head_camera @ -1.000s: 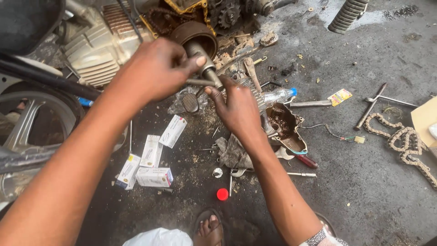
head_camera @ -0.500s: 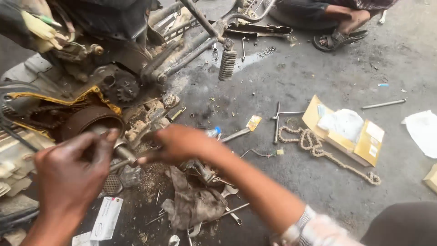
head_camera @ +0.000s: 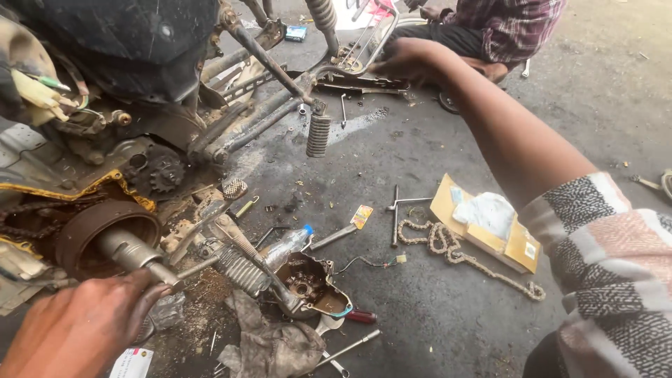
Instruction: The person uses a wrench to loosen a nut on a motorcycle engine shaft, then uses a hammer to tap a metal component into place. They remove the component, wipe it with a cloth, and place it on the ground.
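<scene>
My left hand (head_camera: 84, 325) sits at the bottom left, fingers wrapped around the end of a grey metal puller tool (head_camera: 129, 250). The tool pokes out of a rusty brown rotor drum (head_camera: 80, 227) on the side of a stripped motorcycle engine (head_camera: 150, 171). A thin crossbar (head_camera: 196, 266) juts from the tool by my fingers. My right arm stretches far across to the top. My right hand (head_camera: 409, 59) hovers palm down over flat metal tools (head_camera: 360, 84) on the floor. Whether it grips anything is hidden.
Another person in a plaid shirt (head_camera: 507, 28) sits at the top right. On the greasy floor lie a footpeg (head_camera: 318, 134), plastic bottle (head_camera: 287, 245), engine cover (head_camera: 311, 283), T-handle wrench (head_camera: 395, 210), chain (head_camera: 462, 260), cardboard box (head_camera: 521, 245) and rag (head_camera: 269, 346).
My right hand has left the puller tool and reached far up toward the tools by the other person. My left hand stays on the tool. The view has swung up and to the right.
</scene>
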